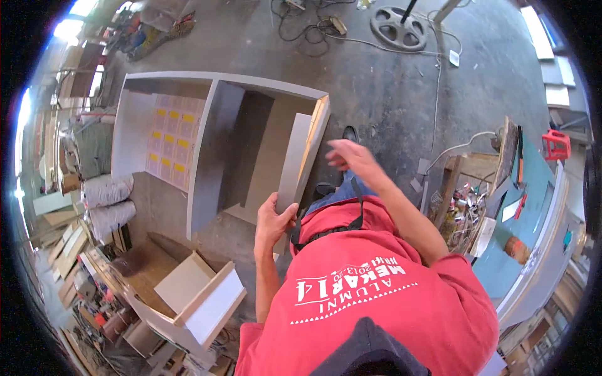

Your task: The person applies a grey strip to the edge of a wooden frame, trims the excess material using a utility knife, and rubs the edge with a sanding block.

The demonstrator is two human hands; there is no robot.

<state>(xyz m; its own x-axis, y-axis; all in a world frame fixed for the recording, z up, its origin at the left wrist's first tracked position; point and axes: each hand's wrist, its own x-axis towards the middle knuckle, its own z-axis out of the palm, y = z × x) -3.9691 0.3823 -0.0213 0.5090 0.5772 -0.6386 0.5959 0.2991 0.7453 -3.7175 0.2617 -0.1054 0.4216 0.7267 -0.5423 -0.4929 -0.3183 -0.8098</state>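
In the head view, a pale grey cabinet (pixel 269 84) with a divider between its compartments lies on the concrete floor (pixel 364 75), in front of the person and to the left. The left hand (pixel 273 220) pinches the near end of the cabinet's end panel (pixel 292 163), thumb on one side and fingers on the other. The right hand (pixel 355 160) is raised just beside that panel's bare wooden edge (pixel 313 135); it is blurred, so how wide its fingers stand, or whether they hold anything, I cannot tell. A drawer-like box (pixel 216 307) with a white front sits at lower left. To the right, a red stool (pixel 555 145) stands beyond a teal-topped table (pixel 495 276).
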